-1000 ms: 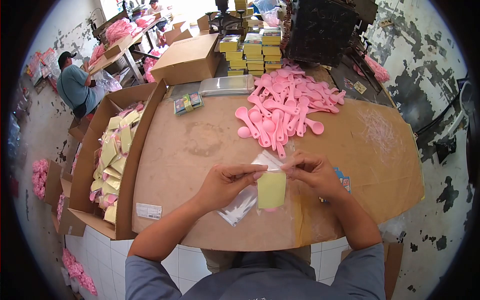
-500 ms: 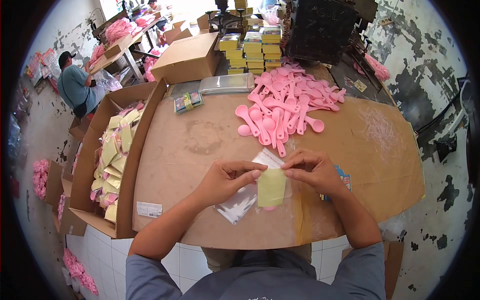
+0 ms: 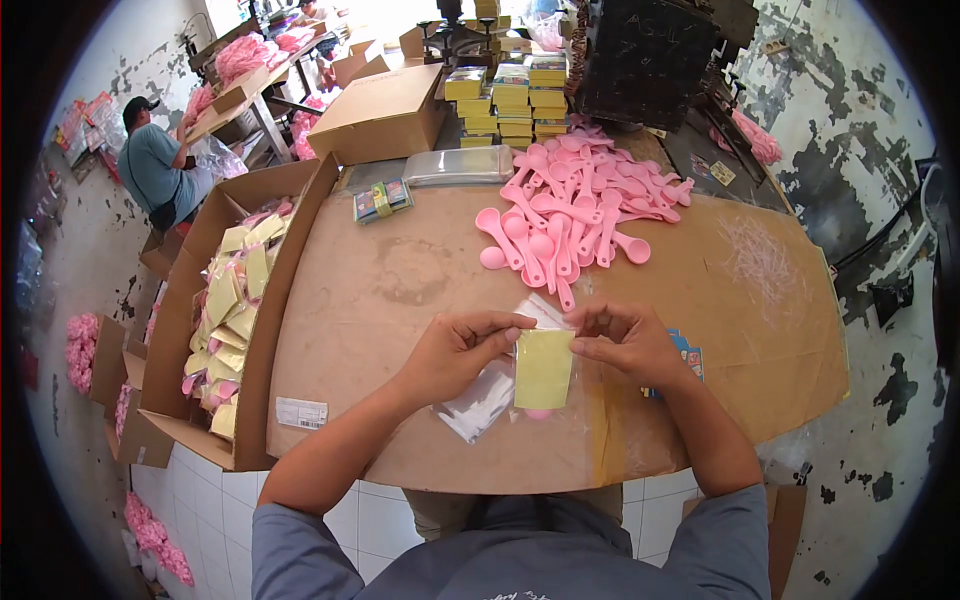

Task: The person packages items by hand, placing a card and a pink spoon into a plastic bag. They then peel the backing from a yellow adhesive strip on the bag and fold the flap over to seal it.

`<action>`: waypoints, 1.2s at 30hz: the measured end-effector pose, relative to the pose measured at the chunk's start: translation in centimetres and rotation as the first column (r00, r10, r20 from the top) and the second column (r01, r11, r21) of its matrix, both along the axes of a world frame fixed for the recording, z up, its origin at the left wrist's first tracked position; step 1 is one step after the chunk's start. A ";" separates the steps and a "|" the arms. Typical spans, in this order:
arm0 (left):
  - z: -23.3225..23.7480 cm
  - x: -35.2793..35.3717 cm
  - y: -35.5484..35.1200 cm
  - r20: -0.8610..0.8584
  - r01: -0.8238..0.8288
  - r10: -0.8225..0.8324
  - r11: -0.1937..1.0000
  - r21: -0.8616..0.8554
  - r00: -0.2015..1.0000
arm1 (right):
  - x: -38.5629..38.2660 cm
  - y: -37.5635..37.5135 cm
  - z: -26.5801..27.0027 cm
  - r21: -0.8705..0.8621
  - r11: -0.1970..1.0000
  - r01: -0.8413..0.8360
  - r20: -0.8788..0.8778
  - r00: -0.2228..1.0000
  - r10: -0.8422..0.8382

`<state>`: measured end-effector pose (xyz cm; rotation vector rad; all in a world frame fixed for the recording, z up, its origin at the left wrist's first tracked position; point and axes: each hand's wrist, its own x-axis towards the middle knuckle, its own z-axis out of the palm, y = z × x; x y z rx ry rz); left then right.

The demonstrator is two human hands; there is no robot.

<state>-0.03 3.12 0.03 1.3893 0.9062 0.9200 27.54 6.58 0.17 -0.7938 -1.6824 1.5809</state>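
Between my two hands is a clear plastic packet (image 3: 543, 372) with a yellow card in it and a bit of pink showing below the card. My left hand (image 3: 462, 350) pinches its upper left corner. At the upper right corner, the fingers of my right hand (image 3: 622, 345) are closed on the packet. Under and behind it lie clear plastic bags (image 3: 478, 402) on the cardboard-covered table (image 3: 380, 350). Blue cards (image 3: 688, 357) are partly hidden by my right forearm. Beyond my hands is a heap of pink spoons (image 3: 575, 215).
A long carton (image 3: 262, 390) full of packets stands at the left. A bundle of cards (image 3: 382, 200), a clear plastic case (image 3: 458, 166), a closed box (image 3: 378, 115) and yellow-edged card stacks (image 3: 512, 100) are at the back. A person (image 3: 155, 165) sits far left.
The packet's upper edge has come up slightly between my fingers, and the card lies a little flatter. The whole view has shifted slightly.
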 end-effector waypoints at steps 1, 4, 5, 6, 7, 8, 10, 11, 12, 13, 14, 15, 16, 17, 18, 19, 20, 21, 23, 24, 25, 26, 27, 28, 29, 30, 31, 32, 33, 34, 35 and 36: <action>-0.1 0.0 0.0 0.016 -0.016 0.016 1.000 0.002 1.000 | -0.4 -0.3 0.6 -0.039 0.999 -0.003 -0.018 1.000 0.003; -0.5 0.0 0.2 0.056 -0.052 0.051 0.999 0.011 0.997 | -0.3 -0.5 0.3 -0.045 0.993 -0.111 0.054 0.992 0.114; -0.6 -0.1 0.3 0.061 -0.056 0.055 0.998 0.018 0.997 | -0.1 -0.4 0.1 -0.028 0.986 -0.164 0.100 0.981 0.166; -0.5 -0.2 0.4 0.066 -0.062 0.060 0.998 0.026 0.996 | -0.1 -0.4 0.1 -0.048 0.988 -0.148 0.097 0.984 0.152; -0.2 -0.1 0.4 0.116 -0.061 0.059 0.998 0.020 0.991 | -0.1 -0.4 0.1 -0.068 0.989 -0.133 0.096 0.986 0.139; 0.2 0.1 0.3 0.167 -0.062 0.059 0.998 0.014 0.984 | -0.1 -0.5 0.2 -0.087 0.989 -0.119 0.095 0.987 0.127; 0.3 0.5 0.1 0.227 -0.039 0.035 0.999 0.015 0.973 | -0.2 -0.6 1.0 -0.097 0.989 -0.112 0.047 0.992 0.117; -0.3 0.6 0.2 0.235 -0.016 0.010 1.000 0.024 0.972 | -0.3 -0.6 1.5 -0.100 0.989 -0.111 0.023 0.993 0.113; -0.5 0.6 0.2 0.242 0.006 -0.014 0.999 0.034 0.970 | -0.3 -0.8 2.0 -0.096 0.991 -0.092 0.015 0.995 0.094; -0.5 0.5 0.1 0.229 0.061 -0.057 0.998 -0.011 0.972 | -0.3 -1.0 2.4 -0.093 0.993 -0.076 0.006 0.997 0.077; -0.3 0.3 0.1 0.219 0.114 -0.099 0.992 -0.057 0.971 | -0.3 -1.2 2.6 -0.089 0.994 -0.061 -0.003 0.998 0.061; -0.2 0.1 0.1 0.210 0.165 -0.140 0.981 -0.104 0.967 | -0.2 -1.2 2.6 -0.084 0.995 -0.057 -0.025 0.998 0.055; -0.2 -0.3 0.4 0.206 0.228 -0.202 0.967 -0.113 0.957 | -0.1 -1.3 2.5 -0.078 0.996 -0.053 -0.047 0.998 0.049; 0.1 -0.6 0.5 0.195 0.220 -0.195 0.969 -0.112 0.961 | 0.1 -1.2 2.5 -0.071 0.996 -0.048 -0.069 0.997 0.043; 0.4 -1.0 0.6 0.183 0.212 -0.189 0.971 -0.114 0.965 | 0.3 -1.1 2.9 -0.052 0.998 -0.025 -0.053 0.998 0.022; 0.7 -1.3 0.8 0.172 0.205 -0.183 0.972 -0.117 0.968 | 0.6 -1.2 3.5 -0.035 0.999 -0.002 -0.037 0.999 0.001; 0.5 -2.1 1.3 0.245 0.071 -0.054 0.996 -0.062 0.968 | 0.9 -1.1 3.8 -0.015 1.000 0.022 -0.024 0.999 -0.022; 0.0 -3.3 2.0 0.321 -0.066 0.069 0.998 -0.019 0.944 | 1.6 -0.9 3.9 0.062 0.995 0.083 0.056 0.995 -0.086; 1.1 -5.5 2.9 0.569 -0.374 0.295 0.927 0.025 0.768 | 3.8 -0.3 3.8 0.226 0.956 0.186 0.197 0.953 -0.231; 1.9 -6.6 3.7 0.660 -0.581 0.457 0.813 -0.038 0.596 | 4.9 -0.1 3.8 0.260 0.940 0.221 0.211 0.937 -0.278; 4.6 -7.3 3.5 0.709 -0.642 0.476 0.765 -0.043 0.521 | 6.0 0.1 3.8 0.295 0.920 0.256 0.221 0.919 -0.327; 5.2 -8.4 3.7 0.766 -0.641 0.456 0.764 -0.076 0.453 | 7.0 0.2 3.8 0.331 0.898 0.291 0.230 0.898 -0.375; 4.9 -8.6 3.9 0.762 -0.604 0.445 0.792 -0.090 0.470 | 7.9 0.3 3.9 0.383 0.875 0.296 0.287 0.863 -0.417; 4.4 -8.8 4.2 0.759 -0.566 0.433 0.818 -0.104 0.486 | 8.6 0.4 3.9 0.434 0.851 0.295 0.340 0.821 -0.459; 3.9 -8.9 4.2 0.756 -0.528 0.423 0.840 -0.121 0.500 | 9.3 0.4 3.9 0.483 0.827 0.289 0.390 0.774 -0.499; 3.4 -7.8 4.1 0.704 -0.502 0.440 0.854 -0.136 0.557 | 10.0 0.4 3.7 0.515 0.822 0.244 0.418 0.765 -0.489; 1.9 -7.1 4.3 0.587 -0.474 0.432 0.876 -0.093 0.685 | 10.6 0.4 3.6 0.544 0.816 0.197 0.447 0.755 -0.480; 0.4 -6.5 4.5 0.451 -0.435 0.411 0.899 -0.054 0.792 | 10.9 0.3 3.5 0.572 0.807 0.151 0.473 0.743 -0.474; 0.1 -5.4 4.2 0.251 -0.421 0.420 0.906 -0.053 0.872 | 10.9 0.0 3.7 0.542 0.833 0.110 0.509 0.745 -0.430; -0.1 -4.3 3.8 -0.018 -0.379 0.381 0.923 0.073 0.924 | 10.8 -0.4 4.2 0.512 0.856 0.072 0.543 0.745 -0.387; -0.1 -3.2 3.0 -0.234 -0.333 0.388 0.911 0.242 0.891 | 10.8 -0.7 4.5 0.481 0.876 0.035 0.574 0.742 -0.346; -0.1 -2.2 2.1 -0.432 -0.240 0.408 0.888 0.392 0.805 | 11.0 -0.6 4.1 0.494 0.870 0.000 0.574 0.751 -0.326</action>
